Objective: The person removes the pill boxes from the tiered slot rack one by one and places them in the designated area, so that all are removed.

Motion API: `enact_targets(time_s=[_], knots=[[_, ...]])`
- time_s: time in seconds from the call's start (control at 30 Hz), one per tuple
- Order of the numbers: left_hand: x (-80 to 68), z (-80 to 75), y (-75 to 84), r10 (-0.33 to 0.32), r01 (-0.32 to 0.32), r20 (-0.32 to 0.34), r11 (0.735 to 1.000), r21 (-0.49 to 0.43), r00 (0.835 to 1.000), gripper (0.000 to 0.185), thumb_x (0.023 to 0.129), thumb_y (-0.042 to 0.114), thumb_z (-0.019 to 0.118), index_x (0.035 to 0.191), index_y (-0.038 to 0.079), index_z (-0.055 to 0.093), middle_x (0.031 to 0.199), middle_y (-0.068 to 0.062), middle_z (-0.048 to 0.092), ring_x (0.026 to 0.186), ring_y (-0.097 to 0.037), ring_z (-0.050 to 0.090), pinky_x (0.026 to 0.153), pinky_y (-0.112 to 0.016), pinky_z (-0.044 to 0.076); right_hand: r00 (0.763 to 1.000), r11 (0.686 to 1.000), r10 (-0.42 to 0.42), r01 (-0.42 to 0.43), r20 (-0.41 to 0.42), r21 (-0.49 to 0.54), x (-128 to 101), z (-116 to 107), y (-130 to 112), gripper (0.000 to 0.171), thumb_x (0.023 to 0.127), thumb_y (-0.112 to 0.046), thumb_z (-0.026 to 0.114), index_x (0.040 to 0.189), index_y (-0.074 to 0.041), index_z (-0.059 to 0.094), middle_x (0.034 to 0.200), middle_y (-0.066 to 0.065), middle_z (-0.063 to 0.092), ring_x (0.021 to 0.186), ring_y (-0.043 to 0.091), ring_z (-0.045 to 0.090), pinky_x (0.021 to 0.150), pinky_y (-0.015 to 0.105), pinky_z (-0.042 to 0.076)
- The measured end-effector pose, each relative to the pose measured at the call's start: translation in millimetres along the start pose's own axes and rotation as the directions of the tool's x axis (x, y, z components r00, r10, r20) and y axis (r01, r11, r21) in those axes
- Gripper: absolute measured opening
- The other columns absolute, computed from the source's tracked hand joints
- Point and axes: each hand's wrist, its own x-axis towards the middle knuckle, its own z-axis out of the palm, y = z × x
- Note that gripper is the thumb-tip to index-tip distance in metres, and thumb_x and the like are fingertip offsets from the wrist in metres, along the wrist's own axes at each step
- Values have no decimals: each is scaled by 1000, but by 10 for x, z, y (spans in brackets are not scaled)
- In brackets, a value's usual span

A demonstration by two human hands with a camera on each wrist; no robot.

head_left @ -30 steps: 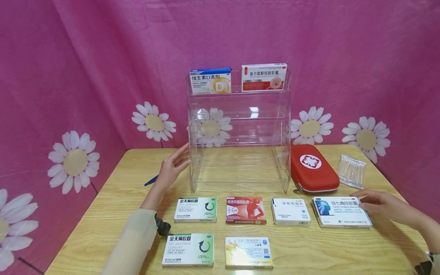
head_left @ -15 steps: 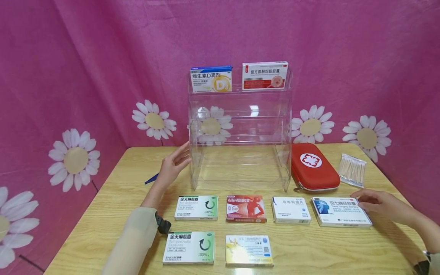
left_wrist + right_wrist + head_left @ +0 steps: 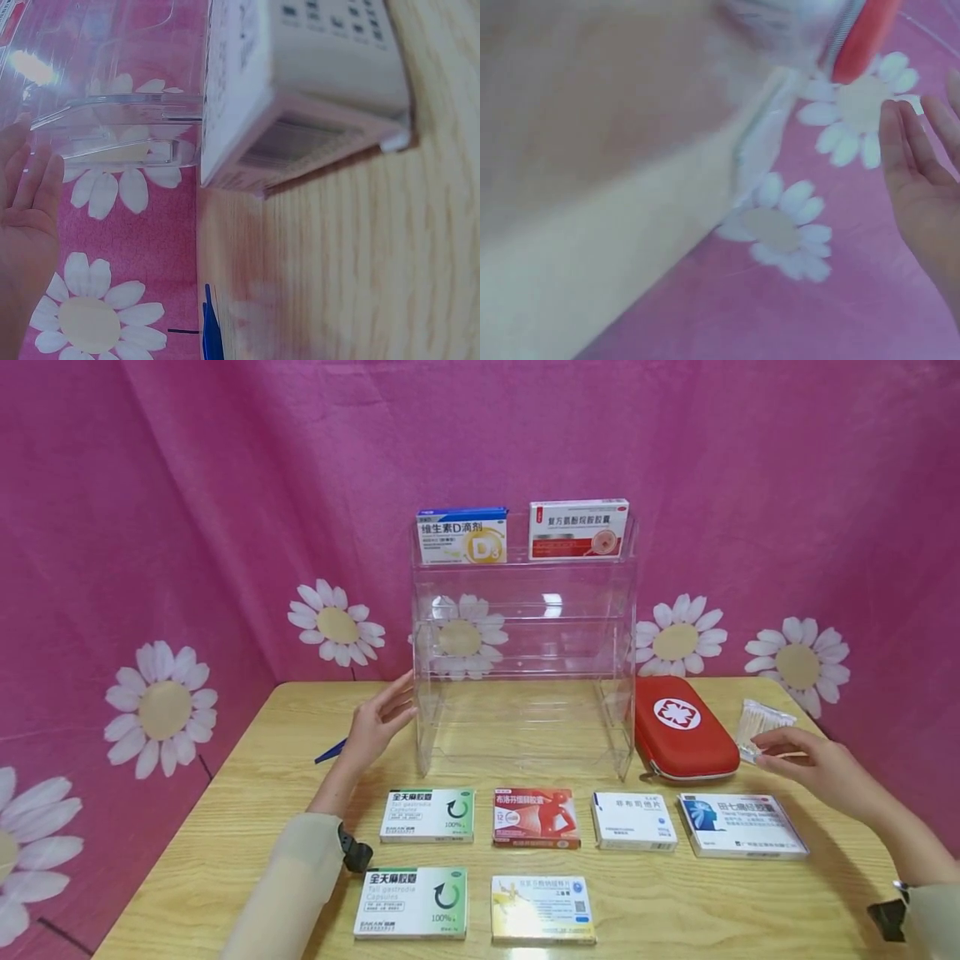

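Note:
My left hand [image 3: 381,721] rests with extended fingers against the left side of a clear acrylic display rack [image 3: 525,727]. Over the table at the right, my right hand [image 3: 817,768] holds nothing, its fingers loosely bent. It hovers in front of a bag of cotton swabs [image 3: 756,723], partly hiding it; whether it touches the bag I cannot tell. Just below that hand lies a white and blue medicine box [image 3: 742,827]. On the rack's top tier stand a vitamin D box [image 3: 462,537] and a red and white capsule box [image 3: 578,530].
A red first-aid case [image 3: 684,727] lies right of the rack. In front are a red ibuprofen box [image 3: 536,818], a white box [image 3: 634,821], two green and white boxes [image 3: 427,816] and a yellow and white box [image 3: 543,910]. Blue tweezers [image 3: 330,751] lie at left.
My right hand has let go of the white and blue medicine box and moved up and back toward the cotton swabs. The left hand stays at the rack.

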Motion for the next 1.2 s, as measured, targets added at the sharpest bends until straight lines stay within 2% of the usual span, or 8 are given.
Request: enact_targets(time_s=[0.13,0.23,0.4,0.57,0.83,0.93,1.03,1.2], knots=[[-7,-15,-5,-12,12,-4,1000,-8,1000,57,94,3,62,147,12,45,146,-18,51,132,-35,53,104,-28,51,995,997,-75,76,-63,22,247,17,-176,25,86,-6,73,110,-2,66,100,-38,53,88,-25,52,72,-5,46],[-19,-22,1,-16,16,-11,999,-28,1000,57,93,1,62,147,10,45,145,-20,52,131,-36,54,103,-26,52,990,993,-103,108,-101,53,468,7,-319,25,86,-3,72,110,-1,65,101,-37,54,89,-24,53,74,-6,47],[-27,-30,-10,-18,17,-18,999,-51,1000,57,92,0,63,146,8,46,143,-21,53,130,-37,54,101,-21,53,987,993,-63,77,-146,91,835,-69,-592,27,89,-6,70,114,1,64,96,-34,55,86,-25,53,74,-7,45],[-26,-36,-25,-12,12,-11,999,-45,1000,57,93,0,62,146,8,46,144,-23,51,130,-38,54,103,-26,52,975,991,-25,54,-221,125,1203,-142,-839,31,92,-13,69,118,1,62,96,-34,54,85,-25,54,73,-7,45],[2,-37,-18,6,-6,-5,999,-45,1000,57,93,-1,62,147,6,44,145,-26,49,131,-40,52,105,-29,51,951,985,22,32,-310,169,1741,-322,-1191,38,93,-28,67,125,-8,60,97,-33,55,89,-23,51,78,-6,42],[6,-34,-20,16,-17,-13,999,-49,1000,57,92,-2,62,146,5,45,144,-25,50,130,-40,53,104,-28,52,946,981,31,33,-322,191,1915,-371,-1304,39,93,-31,67,127,-12,60,99,-32,55,92,-20,52,82,-2,46],[7,-30,-23,17,-18,-16,999,-45,1000,57,92,-2,63,145,5,46,144,-23,51,130,-38,54,103,-26,52,945,982,34,30,-326,189,2068,-407,-1410,42,94,-34,65,130,-13,59,104,-28,56,96,-16,53,93,6,50],[9,-27,-36,17,-17,-10,999,-37,1000,57,92,0,63,146,7,46,144,-20,52,130,-37,55,102,-22,53,942,986,48,8,-332,167,2299,-460,-1569,49,95,-37,62,136,-11,54,125,-1,61,114,2,57,110,30,49]])
